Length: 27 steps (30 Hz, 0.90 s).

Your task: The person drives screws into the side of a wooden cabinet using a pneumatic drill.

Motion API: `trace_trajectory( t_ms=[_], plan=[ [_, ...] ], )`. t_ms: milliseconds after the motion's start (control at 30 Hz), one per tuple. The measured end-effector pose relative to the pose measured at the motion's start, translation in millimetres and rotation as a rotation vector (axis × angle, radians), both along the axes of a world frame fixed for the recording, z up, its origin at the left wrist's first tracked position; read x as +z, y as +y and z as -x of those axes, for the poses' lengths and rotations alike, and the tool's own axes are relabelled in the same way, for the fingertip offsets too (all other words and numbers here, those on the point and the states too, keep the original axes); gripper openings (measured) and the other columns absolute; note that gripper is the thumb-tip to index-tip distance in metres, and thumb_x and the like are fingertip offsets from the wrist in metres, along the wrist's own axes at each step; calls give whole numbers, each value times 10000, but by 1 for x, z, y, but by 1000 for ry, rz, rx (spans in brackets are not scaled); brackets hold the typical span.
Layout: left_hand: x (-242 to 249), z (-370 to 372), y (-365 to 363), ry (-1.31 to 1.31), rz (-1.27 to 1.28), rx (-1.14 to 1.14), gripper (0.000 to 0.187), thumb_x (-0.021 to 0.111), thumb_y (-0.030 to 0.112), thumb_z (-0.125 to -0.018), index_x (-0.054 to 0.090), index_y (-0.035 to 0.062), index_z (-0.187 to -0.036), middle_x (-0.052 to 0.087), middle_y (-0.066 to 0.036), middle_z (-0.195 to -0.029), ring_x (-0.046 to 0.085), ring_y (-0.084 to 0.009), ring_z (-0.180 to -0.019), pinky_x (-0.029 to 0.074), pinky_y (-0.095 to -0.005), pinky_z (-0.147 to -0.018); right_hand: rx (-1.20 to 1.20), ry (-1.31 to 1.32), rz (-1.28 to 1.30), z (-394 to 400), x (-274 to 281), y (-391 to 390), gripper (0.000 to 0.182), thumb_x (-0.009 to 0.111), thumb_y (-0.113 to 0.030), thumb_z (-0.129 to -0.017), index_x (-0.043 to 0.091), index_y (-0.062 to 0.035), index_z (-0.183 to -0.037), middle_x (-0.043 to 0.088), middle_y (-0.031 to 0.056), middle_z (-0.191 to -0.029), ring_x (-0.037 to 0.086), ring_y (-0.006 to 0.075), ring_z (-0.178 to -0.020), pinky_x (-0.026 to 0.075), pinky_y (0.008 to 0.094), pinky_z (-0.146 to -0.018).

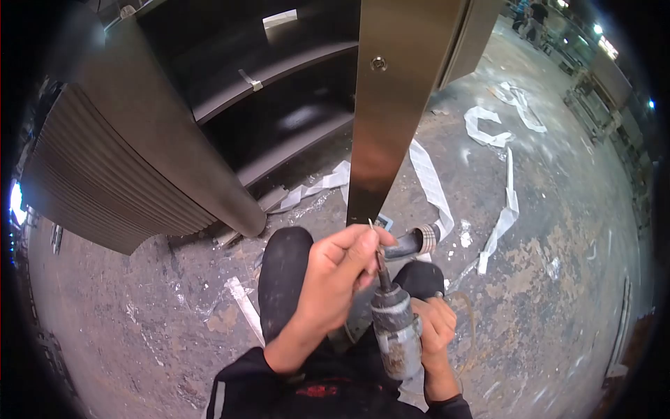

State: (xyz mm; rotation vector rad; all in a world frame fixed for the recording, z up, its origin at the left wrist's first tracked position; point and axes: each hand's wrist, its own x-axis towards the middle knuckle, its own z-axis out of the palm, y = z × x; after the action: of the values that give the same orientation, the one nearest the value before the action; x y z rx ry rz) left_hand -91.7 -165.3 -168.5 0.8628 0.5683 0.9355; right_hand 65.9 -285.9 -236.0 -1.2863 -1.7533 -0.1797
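A worn grey power drill (396, 332) points upward in front of my body. My right hand (436, 325) is wrapped round its handle on the right side. The fingers of my left hand (342, 269) are pinched at the tip of the drill's bit (382, 269), with a small thin pointed piece (371, 223) showing above them. Just beyond my hands is the lower end of a shiny brown metal panel (394, 91), which has a round lock-like fitting (378, 63).
A dark cabinet-like frame with shelves (279, 91) and a ribbed panel (118, 167) stand at the left. White strips (429, 178) lie on the stained floor (544, 279). A curved dark tube (412, 243) is beyond the drill. People (536, 17) are far off at the upper right.
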Motion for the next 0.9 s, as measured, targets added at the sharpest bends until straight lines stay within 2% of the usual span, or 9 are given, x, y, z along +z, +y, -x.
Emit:
trace_trajectory(
  t_ms=[233,400,467,533,600,667,767,800,900],
  plan=[
    [-5,-33,-16,-268,-45,47,297,545,232,-1049,628,-53,-1058,473,25,-688,417,-58,-570,334,-199,-529,11,-73,-190,-27,-17,5,295,707,-168,-712,670,24,-933,698,124,-898,579,261,-604,445,352,-532],
    [-8,-35,-25,-215,-51,115,302,546,224,-1040,633,-65,-1027,479,17,-698,425,-63,-594,335,-214,-528,-32,-112,-194,-33,-13,2,280,702,-111,-719,648,52,-939,695,155,-894,584,270,-604,446,356,-526],
    [-37,-18,-30,-133,-69,249,298,540,224,-1038,634,-55,-993,475,17,-693,428,-74,-595,330,-212,-530,-78,-133,-267,-38,-20,4,274,707,-84,-708,639,62,-930,692,165,-890,588,274,-604,444,356,-522],
    [-107,6,-24,-93,-66,564,270,550,249,-1012,630,-7,-981,502,2,-744,460,-95,-637,366,-250,-568,-133,-99,-275,-33,-26,1,278,721,-39,-682,626,74,-918,686,176,-879,598,276,-608,439,354,-517],
    [-178,12,14,-345,237,943,250,571,245,-984,660,11,-994,582,-16,-814,517,-105,-668,396,-250,-571,-158,-80,-270,-26,-28,0,283,724,-27,-672,624,77,-915,685,176,-877,601,275,-610,438,353,-517],
    [-241,2,51,94,324,1087,271,576,245,-959,645,-1,-1051,616,-57,-887,571,-159,-717,427,-293,-589,-182,-76,-215,-23,-33,-10,290,723,-25,-659,621,81,-909,682,177,-877,609,280,-620,448,353,-533],
    [-337,-24,53,122,637,658,352,510,256,-1001,575,-36,-1187,663,-155,-1053,668,-270,-902,527,-362,-738,-172,-88,-169,-12,-35,-19,285,718,-27,-654,623,81,-900,681,178,-878,616,285,-632,458,349,-553],
    [-347,-36,47,43,745,512,382,479,265,-1021,543,-46,-1233,666,-195,-1114,684,-309,-966,553,-393,-791,-160,-80,-145,-9,-36,-22,281,708,-64,-672,631,77,-902,683,173,-883,623,291,-643,468,353,-566],
    [-337,-57,29,-184,776,483,440,429,306,-1055,484,-68,-1280,646,-261,-1156,691,-354,-994,579,-412,-800,-162,-93,-88,1,-30,-28,304,700,-115,-689,642,75,-918,686,169,-889,628,294,-653,469,360,-567]
  ],
)
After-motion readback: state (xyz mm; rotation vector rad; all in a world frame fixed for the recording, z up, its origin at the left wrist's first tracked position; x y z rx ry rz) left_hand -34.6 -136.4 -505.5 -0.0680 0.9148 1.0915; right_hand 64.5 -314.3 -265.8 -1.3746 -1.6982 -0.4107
